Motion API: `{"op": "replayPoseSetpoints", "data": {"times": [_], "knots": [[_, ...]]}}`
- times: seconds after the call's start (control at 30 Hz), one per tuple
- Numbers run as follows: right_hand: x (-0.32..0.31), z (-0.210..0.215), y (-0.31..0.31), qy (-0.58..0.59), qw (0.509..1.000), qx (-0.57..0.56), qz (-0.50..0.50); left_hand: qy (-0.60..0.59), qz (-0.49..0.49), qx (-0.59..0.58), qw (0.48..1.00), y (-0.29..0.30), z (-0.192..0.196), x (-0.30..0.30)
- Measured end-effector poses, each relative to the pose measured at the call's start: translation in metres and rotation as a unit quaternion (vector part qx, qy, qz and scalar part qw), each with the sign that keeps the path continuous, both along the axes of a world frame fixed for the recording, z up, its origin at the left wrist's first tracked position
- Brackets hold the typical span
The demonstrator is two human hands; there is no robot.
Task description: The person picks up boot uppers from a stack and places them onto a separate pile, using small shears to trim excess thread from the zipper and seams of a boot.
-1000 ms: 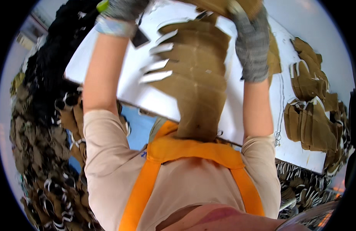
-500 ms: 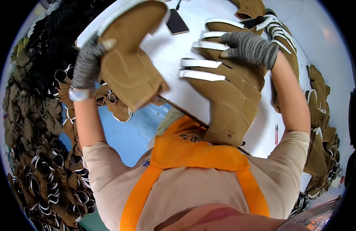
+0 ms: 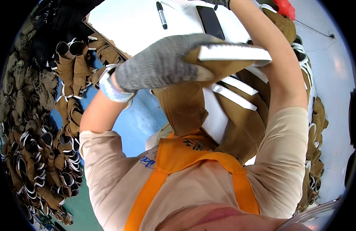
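Observation:
My left hand (image 3: 162,61), in a grey knit glove, grips a tan boot upper (image 3: 181,106) by its foot part. A white strip (image 3: 224,53) runs along the edge of that upper, and its shaft hangs down toward my apron. My right hand (image 3: 221,2), also gloved, reaches to the far edge of the picture beyond the phone. Most of it is cut off, so its fingers do not show clearly. Below my right forearm lie several more tan boot uppers (image 3: 239,123) with white edging, overlapping on the white table (image 3: 120,23).
A black phone (image 3: 210,23) and a marker pen (image 3: 161,14) lie on the table. Piled boot uppers (image 3: 50,161) cover the floor at the left, and more (image 3: 314,154) stand at the right. Something red (image 3: 286,8) shows at the far right.
My left hand has brought its boot upper right and nearer, turning it so the white edge faces up. My right hand has left the laid-out uppers and gone to the far edge.

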State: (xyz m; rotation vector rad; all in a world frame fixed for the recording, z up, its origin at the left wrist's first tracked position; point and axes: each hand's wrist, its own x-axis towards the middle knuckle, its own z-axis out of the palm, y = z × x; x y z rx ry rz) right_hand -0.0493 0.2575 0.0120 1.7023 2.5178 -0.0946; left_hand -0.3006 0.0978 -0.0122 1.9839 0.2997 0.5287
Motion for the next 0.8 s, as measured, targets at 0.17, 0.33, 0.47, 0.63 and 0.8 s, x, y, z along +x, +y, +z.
{"op": "replayPoseSetpoints", "data": {"times": [0.17,0.33,0.47,0.63,0.8], "knots": [[-0.004,0.007,0.006,-0.01,1.0,-0.019,0.005,-0.115,-0.06,-0.305,0.943,0.055,-0.071,0.022],[0.01,-0.035,0.02,0.071,0.993,-0.097,-0.011,-0.309,-0.038,-0.524,0.792,0.122,-0.051,0.031],[0.018,-0.067,0.018,0.223,0.975,0.006,-0.019,0.193,0.501,0.273,0.798,0.202,-0.07,0.02],[0.005,-0.078,0.032,0.172,0.983,0.063,-0.024,0.336,0.455,0.071,0.822,0.203,-0.059,0.039],[0.007,-0.088,0.028,0.182,0.974,0.059,-0.121,0.412,0.432,0.167,0.785,0.217,-0.083,0.067]]}}
